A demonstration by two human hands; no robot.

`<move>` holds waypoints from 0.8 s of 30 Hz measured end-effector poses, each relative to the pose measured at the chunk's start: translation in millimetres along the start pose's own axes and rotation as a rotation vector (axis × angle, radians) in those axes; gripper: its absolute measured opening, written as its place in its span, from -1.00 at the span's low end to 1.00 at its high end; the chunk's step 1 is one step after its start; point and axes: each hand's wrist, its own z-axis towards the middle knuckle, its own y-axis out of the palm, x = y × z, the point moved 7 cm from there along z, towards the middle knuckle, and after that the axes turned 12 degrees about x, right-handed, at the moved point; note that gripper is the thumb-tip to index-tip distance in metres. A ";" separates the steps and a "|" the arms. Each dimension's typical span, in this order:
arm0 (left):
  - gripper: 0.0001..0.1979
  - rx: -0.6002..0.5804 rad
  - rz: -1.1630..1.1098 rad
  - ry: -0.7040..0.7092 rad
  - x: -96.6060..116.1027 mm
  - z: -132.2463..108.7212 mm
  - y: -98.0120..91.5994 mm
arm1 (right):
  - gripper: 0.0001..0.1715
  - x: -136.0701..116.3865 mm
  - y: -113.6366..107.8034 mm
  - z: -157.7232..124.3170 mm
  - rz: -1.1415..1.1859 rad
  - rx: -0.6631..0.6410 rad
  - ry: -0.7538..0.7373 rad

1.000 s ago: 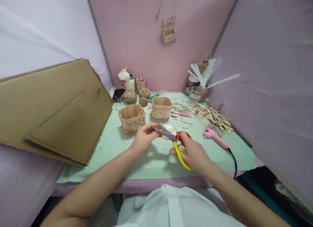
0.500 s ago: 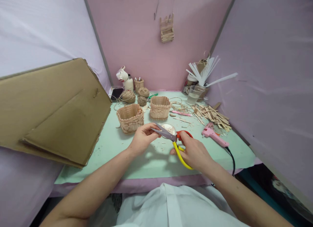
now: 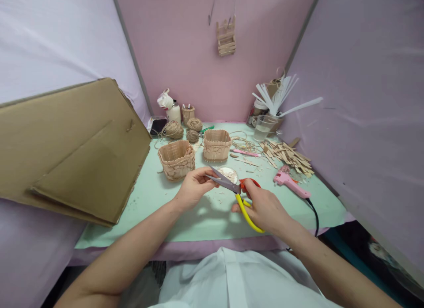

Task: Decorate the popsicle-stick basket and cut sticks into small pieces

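My right hand (image 3: 261, 206) grips a pair of scissors (image 3: 228, 182) with one red and one yellow handle, its blades pointing left. At the blade tips, my left hand (image 3: 197, 187) is closed in a pinch; what its fingers hold is hidden behind them and the blades. Just beyond the scissors lies a small round dish (image 3: 228, 173) with tiny pale bits in it. Two small wooden baskets with scalloped rims stand past my hands: one basket (image 3: 177, 164) nearer on the left, another basket (image 3: 217, 148) farther back.
A pink glue gun (image 3: 291, 184) with a black cord lies at right, by a pile of wooden sticks (image 3: 289, 157). Balls of twine (image 3: 174, 130) and a plastic cup (image 3: 263, 129) stand at the back. Large cardboard sheets (image 3: 76, 153) lean at left.
The yellow scissor handle has swung slightly down and right. Both hands otherwise stay in nearly the same place.
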 end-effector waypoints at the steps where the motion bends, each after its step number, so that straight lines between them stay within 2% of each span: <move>1: -0.94 0.002 0.001 0.000 -0.1 0.2 -0.1 | -0.69 0.0 -0.1 -0.1 -0.001 0.003 -0.003; 15: -0.92 -0.042 -0.026 -0.017 -1.9 -0.9 4.3 | -0.73 2.6 7.1 -2.0 -0.019 0.014 0.017; 20: -0.87 -0.008 -0.121 -0.190 -8.3 -1.1 5.9 | -0.73 11.4 10.3 2.3 0.294 -0.012 0.107; 24: -0.84 -0.031 -0.149 -0.363 -17.3 -2.7 8.6 | -0.67 12.1 0.4 13.3 0.580 0.085 0.247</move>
